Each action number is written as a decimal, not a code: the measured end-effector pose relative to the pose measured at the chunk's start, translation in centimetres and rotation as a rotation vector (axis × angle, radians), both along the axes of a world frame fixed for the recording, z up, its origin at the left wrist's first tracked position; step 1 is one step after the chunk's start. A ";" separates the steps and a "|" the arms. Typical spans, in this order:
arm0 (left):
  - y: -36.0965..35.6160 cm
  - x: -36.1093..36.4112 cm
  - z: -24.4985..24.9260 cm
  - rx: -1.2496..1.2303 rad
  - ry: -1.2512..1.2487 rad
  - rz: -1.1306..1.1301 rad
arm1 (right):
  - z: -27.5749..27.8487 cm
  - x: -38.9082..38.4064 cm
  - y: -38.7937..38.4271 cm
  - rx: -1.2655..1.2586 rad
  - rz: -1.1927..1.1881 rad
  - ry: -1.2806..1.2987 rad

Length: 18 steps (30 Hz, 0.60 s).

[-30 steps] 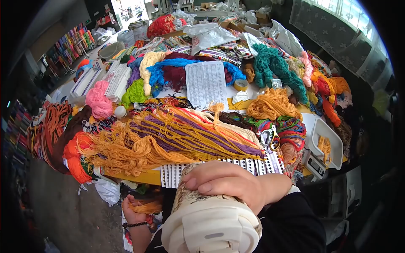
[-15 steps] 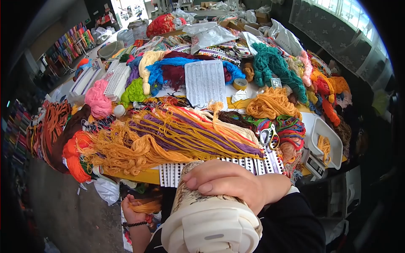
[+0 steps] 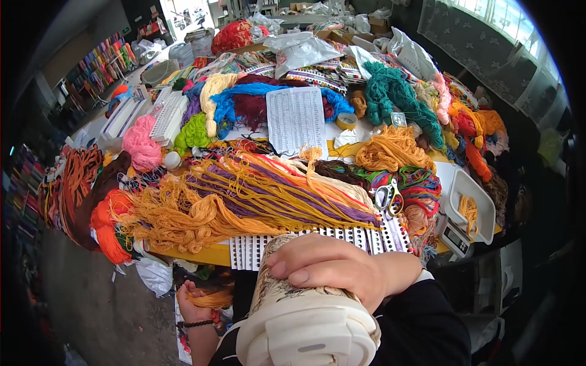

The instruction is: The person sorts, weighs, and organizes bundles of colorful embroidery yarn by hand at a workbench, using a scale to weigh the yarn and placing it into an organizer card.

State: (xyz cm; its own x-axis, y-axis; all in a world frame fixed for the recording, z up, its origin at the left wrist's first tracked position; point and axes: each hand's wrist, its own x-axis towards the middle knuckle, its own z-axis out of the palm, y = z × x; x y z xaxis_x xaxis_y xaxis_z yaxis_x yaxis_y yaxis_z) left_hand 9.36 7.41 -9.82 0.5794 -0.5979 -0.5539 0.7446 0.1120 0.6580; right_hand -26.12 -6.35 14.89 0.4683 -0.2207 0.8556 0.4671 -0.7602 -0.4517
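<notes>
A lidded patterned cup (image 3: 311,326) stands out large at the bottom centre, close to the camera. My right hand (image 3: 329,265) is wrapped round its side. Lower left, beside the table edge, my left hand (image 3: 196,305) has its fingers closed on orange thread (image 3: 213,299); a dark beaded bracelet is on that wrist. Just beyond the cup, white cards with punched holes (image 3: 245,251) line the table's front edge. Over them lies a long bundle of gold and purple thread (image 3: 274,195), with a loose orange heap (image 3: 183,213) at its left.
Scissors (image 3: 389,197) lie right of the bundle. A white tray (image 3: 479,204) with orange thread sits beside a digital scale (image 3: 455,239). Farther back are a printed sheet (image 3: 296,121), a tape roll (image 3: 347,121), teal yarn (image 3: 397,97) and pink yarn (image 3: 143,143).
The cup has shifted very slightly to the right and down in the view, with my right hand still round it. My left hand looks nearly unchanged.
</notes>
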 end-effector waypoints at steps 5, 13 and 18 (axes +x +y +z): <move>-0.3 -0.3 0.6 0.035 0.020 0.040 | -0.1 0.0 0.0 -0.006 -0.007 0.006; -0.4 -1.3 2.9 0.018 -0.089 -0.031 | -1.0 0.0 -0.2 0.039 -0.013 0.007; 0.2 -1.3 4.3 -0.219 -0.097 -0.196 | -1.2 0.0 0.1 0.100 -0.020 0.045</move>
